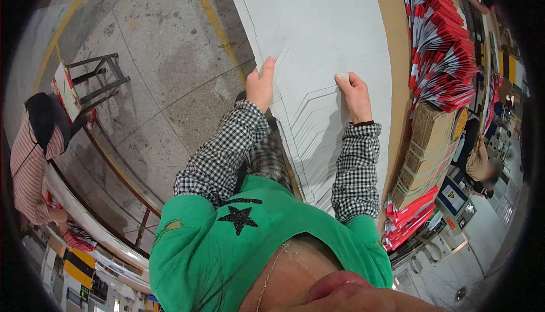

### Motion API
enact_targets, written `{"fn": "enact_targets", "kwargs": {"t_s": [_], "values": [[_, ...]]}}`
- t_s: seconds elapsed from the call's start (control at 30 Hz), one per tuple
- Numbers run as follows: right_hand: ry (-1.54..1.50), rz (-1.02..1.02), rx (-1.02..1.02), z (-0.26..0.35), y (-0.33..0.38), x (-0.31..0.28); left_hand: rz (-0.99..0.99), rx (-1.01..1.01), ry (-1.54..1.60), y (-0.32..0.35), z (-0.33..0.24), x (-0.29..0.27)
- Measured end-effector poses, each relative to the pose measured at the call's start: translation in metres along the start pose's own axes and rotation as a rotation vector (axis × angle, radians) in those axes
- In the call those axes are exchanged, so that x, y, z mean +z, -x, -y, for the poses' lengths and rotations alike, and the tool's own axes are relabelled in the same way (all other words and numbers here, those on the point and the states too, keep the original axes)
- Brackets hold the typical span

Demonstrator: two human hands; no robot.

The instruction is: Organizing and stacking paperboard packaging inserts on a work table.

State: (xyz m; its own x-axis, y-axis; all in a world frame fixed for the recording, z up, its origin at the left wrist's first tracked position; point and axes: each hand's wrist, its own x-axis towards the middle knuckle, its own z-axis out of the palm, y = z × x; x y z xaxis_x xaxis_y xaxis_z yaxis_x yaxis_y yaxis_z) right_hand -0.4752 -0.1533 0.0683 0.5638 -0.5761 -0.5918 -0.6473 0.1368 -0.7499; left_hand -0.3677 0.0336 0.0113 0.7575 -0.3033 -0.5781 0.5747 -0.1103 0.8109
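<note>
The stack of white cardboard sheets (318,34) lies flat on the bench (392,56), its long axis running away from the person toward the top of the picture. The near ends of the sheets are fanned out in steps, so that several cut edges show one behind the other between the two hands.

The left hand (260,88) rests at the left edge of the stack, its fingers (267,68) straight and close together, pointing away along that edge; the thumb seems to sit at the side of the sheets, though whether it hooks under them cannot be told. The right hand (356,93) lies palm down on top of the sheets, well inside the right edge, fingers bent a little and slightly apart, pressing on the surface and closed around nothing. Both hands are on the cardboard; the left is the one at an edge.

The bench shows as a brown strip along the right of the sheets. Beyond it stand stacks of red and white printed flats (440,45) and a bundle of brown cardboard (428,147). On the left is a concrete floor (159,56) with yellow lines, a metal stool (99,79), and another person in a striped shirt (28,170) at a separate bench.
</note>
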Motion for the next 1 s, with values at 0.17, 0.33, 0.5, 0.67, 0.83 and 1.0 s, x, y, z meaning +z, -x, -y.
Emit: {"fn": "enact_targets", "kwargs": {"t_s": [0.17, 0.33, 0.5, 0.67, 0.83, 1.0], "values": [[0.009, 0.001, -0.037, -0.001, -0.006, -0.002, -0.002, -0.057, 0.018, -0.002, -0.003, -0.002], [0.013, -0.019, -0.053, -0.011, -0.012, -0.006, -0.028, -0.036, -0.021, -0.003, -0.004, 0.003], [0.058, -0.037, -0.045, 0.008, -0.001, 0.006, -0.082, -0.017, 0.061, -0.001, -0.005, 0.005], [0.038, 0.031, -0.087, -0.008, -0.008, -0.003, -0.036, 0.078, 0.194, 0.005, -0.01, 0.011], [0.107, 0.099, -0.121, -0.005, -0.005, -0.001, -0.034, 0.056, 0.176, 0.006, -0.009, 0.007], [0.154, 0.048, -0.137, 0.005, 0.003, 0.001, -0.033, 0.068, 0.12, 0.004, -0.006, 0.008]]}}
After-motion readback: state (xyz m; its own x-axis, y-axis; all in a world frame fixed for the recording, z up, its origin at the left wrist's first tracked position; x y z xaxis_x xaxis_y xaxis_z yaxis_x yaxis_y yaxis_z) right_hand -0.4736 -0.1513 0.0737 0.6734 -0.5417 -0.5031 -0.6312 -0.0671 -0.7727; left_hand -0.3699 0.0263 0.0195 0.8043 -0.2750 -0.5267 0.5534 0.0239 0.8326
